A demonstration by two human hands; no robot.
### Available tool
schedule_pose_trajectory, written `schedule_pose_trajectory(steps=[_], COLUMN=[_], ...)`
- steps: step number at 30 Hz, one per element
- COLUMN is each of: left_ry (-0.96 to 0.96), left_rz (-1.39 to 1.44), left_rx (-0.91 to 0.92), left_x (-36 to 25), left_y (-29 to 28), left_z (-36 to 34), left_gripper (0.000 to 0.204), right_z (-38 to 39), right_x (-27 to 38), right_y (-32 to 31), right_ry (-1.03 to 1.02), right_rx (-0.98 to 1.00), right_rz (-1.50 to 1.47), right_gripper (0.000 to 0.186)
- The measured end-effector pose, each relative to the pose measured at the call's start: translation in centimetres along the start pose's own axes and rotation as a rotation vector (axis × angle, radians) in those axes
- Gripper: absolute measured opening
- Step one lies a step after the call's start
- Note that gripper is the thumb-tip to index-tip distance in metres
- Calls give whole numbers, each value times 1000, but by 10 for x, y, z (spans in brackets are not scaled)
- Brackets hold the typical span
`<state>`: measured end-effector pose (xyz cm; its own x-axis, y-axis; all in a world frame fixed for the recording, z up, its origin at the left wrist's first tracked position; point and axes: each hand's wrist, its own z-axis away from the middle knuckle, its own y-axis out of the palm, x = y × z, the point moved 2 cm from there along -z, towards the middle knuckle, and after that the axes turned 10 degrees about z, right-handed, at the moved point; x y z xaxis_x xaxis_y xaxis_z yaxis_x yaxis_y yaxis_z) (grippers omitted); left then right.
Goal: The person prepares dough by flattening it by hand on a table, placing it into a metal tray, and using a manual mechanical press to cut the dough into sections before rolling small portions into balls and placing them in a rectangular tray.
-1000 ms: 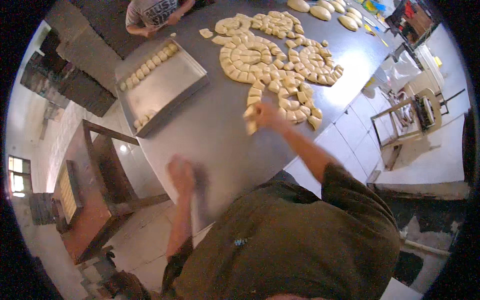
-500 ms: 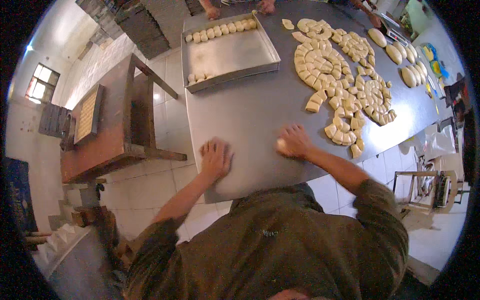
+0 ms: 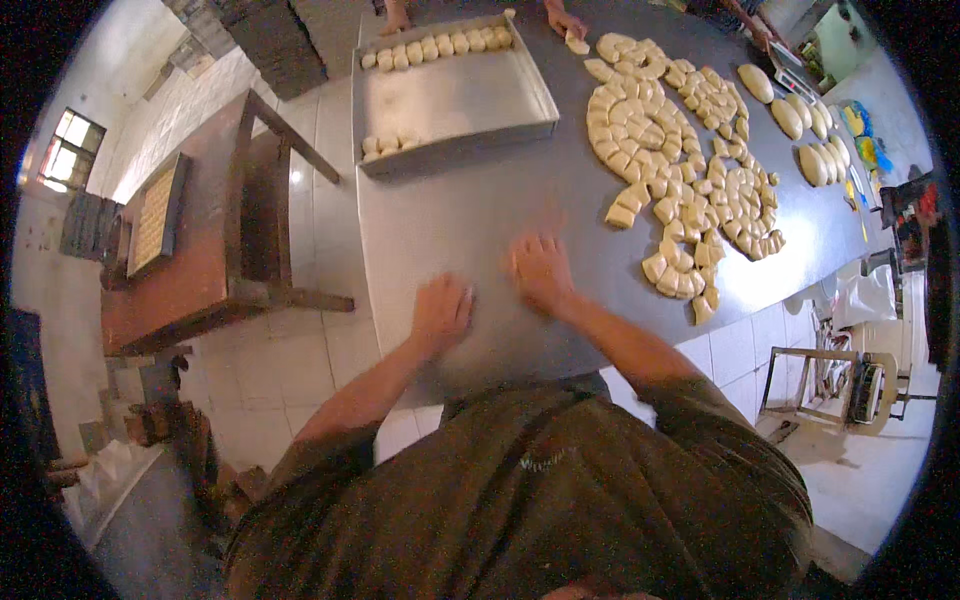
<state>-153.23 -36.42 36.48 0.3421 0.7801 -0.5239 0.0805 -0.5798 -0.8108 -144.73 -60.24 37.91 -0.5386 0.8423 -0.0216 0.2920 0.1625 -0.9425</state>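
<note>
Before the silver rectangular metal tray [image 3: 455,100], the right hand [image 3: 541,272] has neared the left hand [image 3: 442,310] — both curled, any hold hidden. Inside: round pale dough balls [image 3: 430,48]; rightward, cut cream dough pieces [image 3: 640,130].

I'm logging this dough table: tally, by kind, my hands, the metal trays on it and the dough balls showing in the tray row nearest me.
Hands: 2 (left hand, right hand)
Metal tray: 1
Near-row dough balls: 3 visible
Total: 6
</note>
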Motion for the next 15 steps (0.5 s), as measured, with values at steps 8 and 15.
schedule_pose_trajectory(steps=[8,15], left_ry=[-251,84], left_rz=[-215,-108], left_rx=[-97,-53], left_x=[34,43], left_y=[15,-48], left_z=[-98,-36], left_gripper=[20,20], right_z=[-48,-20], right_x=[-29,-55], right_y=[17,-1], right_ry=[218,104], right_rx=[-28,-120], right_rz=[80,4], right_gripper=[30,21])
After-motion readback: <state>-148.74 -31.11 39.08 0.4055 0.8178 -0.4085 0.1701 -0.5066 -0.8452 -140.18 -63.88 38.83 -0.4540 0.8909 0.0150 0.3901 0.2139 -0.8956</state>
